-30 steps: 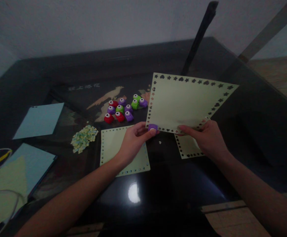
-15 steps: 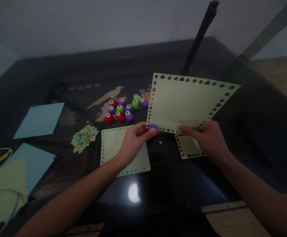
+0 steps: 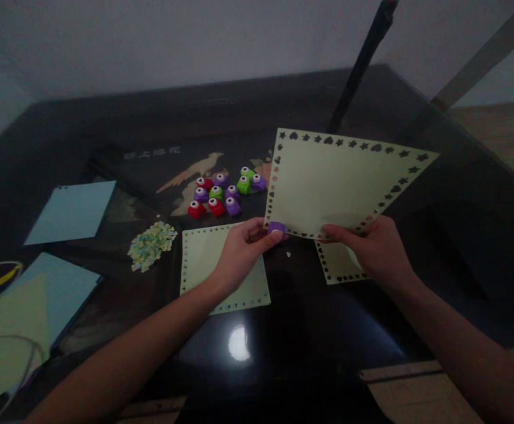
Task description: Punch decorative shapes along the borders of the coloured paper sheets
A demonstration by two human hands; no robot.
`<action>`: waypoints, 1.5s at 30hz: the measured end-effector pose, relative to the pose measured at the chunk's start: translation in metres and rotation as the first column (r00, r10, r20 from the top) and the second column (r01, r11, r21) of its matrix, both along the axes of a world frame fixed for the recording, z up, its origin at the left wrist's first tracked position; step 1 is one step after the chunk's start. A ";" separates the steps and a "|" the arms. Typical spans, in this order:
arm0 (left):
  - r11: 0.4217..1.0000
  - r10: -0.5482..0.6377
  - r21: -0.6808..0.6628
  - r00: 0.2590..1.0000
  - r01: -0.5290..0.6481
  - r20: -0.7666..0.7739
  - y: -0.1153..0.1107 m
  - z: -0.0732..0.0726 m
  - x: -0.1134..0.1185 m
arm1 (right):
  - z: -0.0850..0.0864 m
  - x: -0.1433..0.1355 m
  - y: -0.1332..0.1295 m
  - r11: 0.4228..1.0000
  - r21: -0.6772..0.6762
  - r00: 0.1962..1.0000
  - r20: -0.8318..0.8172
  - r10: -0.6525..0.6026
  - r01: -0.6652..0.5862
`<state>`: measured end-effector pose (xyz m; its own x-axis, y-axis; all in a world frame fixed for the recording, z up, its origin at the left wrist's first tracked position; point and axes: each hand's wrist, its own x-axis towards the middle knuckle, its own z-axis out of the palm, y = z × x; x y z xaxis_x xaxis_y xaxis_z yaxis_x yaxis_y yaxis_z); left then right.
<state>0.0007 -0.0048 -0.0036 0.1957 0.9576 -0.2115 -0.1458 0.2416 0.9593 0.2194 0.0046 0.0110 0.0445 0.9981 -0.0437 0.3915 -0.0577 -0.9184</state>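
A pale green sheet (image 3: 336, 182) with star, heart and flower holes along its edges is held up above the table. My right hand (image 3: 375, 244) pinches its lower edge, thumb on top. My left hand (image 3: 243, 253) is closed on a purple punch (image 3: 276, 228) at the sheet's lower left corner, with the thumb on it. Under my left forearm lies another green sheet (image 3: 199, 253) with a punched border. A third punched sheet (image 3: 340, 262) shows partly beneath the held one. One small cut-out (image 3: 288, 254) rests on the dark table between my hands.
Several red, green and purple punches (image 3: 216, 193) stand together at the back middle. A heap of paper bits (image 3: 151, 246) lies left of them. Blue sheets (image 3: 73, 212), a green sheet (image 3: 13, 335) and a pale cable (image 3: 33, 347) are at the left of the glossy dark table (image 3: 151, 112).
The held sheet's right side has shifted slightly to the right. Both hands keep their grip, and the rest of the view has barely moved.
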 end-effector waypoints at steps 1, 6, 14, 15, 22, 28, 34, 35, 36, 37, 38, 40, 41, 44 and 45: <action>1.000 0.003 0.000 1.000 -0.003 0.000 0.000 0.000 0.000 | 0.000 0.000 0.000 1.000 0.004 1.000 0.002 -0.001 0.001; 1.000 0.002 0.005 1.000 -0.002 0.023 0.000 0.000 0.000 | 0.001 -0.001 0.000 1.000 0.011 1.000 0.010 0.004 -0.004; 1.000 0.013 0.002 1.000 -0.013 0.026 -0.001 0.002 0.001 | 0.003 -0.001 -0.002 1.000 0.011 0.998 0.063 -0.011 0.010; 1.000 0.014 0.003 1.000 -0.015 0.023 -0.001 0.003 0.001 | 0.004 -0.001 -0.002 1.000 0.009 0.998 0.069 -0.014 0.013; 1.000 0.008 0.008 0.998 -0.008 -0.061 -0.002 0.006 0.002 | 0.008 -0.003 -0.004 0.999 -0.033 0.999 0.037 -0.018 0.019; 0.999 0.007 0.037 0.997 -0.004 -0.082 -0.001 0.007 0.003 | 0.008 -0.001 -0.005 0.999 -0.035 0.998 0.060 -0.025 0.027; 0.999 -0.008 0.045 0.994 0.013 -0.108 0.000 0.004 0.002 | 0.002 0.000 -0.005 0.997 -0.068 0.999 0.026 -0.038 0.040; 0.999 -0.009 0.045 0.995 0.014 -0.104 0.000 0.003 0.002 | 0.002 0.000 -0.005 0.996 -0.075 0.999 0.005 -0.036 0.036; 0.999 -0.011 0.043 0.995 0.015 -0.101 0.000 0.003 0.002 | 0.001 0.000 -0.004 0.996 -0.080 0.999 -0.018 -0.035 0.033; 0.999 -0.011 0.040 0.995 0.015 -0.096 0.000 0.003 0.001 | 0.001 0.000 -0.003 0.996 -0.081 0.999 -0.039 -0.033 0.029; 0.999 -0.008 0.038 0.996 0.011 -0.087 0.000 0.003 0.002 | 0.001 0.000 -0.003 0.997 -0.077 0.998 -0.054 -0.032 0.028; 0.999 -0.002 0.032 0.998 0.004 -0.069 0.000 0.003 0.002 | 0.002 0.001 -0.001 0.997 -0.073 0.997 -0.070 -0.025 0.020; 1.000 -0.002 0.029 0.998 0.004 -0.061 0.000 0.004 0.002 | 0.003 0.001 -0.001 0.997 -0.072 0.997 -0.074 -0.023 0.018; 1.000 -0.022 0.011 0.999 0.023 -0.048 0.000 0.005 0.002 | 0.004 0.001 0.000 0.996 -0.085 0.993 -0.116 -0.014 0.004; 1.000 -0.030 0.005 0.999 0.031 -0.044 0.000 0.005 0.002 | 0.004 0.000 0.000 0.996 -0.091 0.990 -0.142 -0.012 -0.001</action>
<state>0.0031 -0.0045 0.0018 0.2155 0.9526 -0.2149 -0.0964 0.2398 0.9660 0.2198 0.0046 0.0146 0.0368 0.9895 -0.1400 0.2571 -0.1447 -0.9555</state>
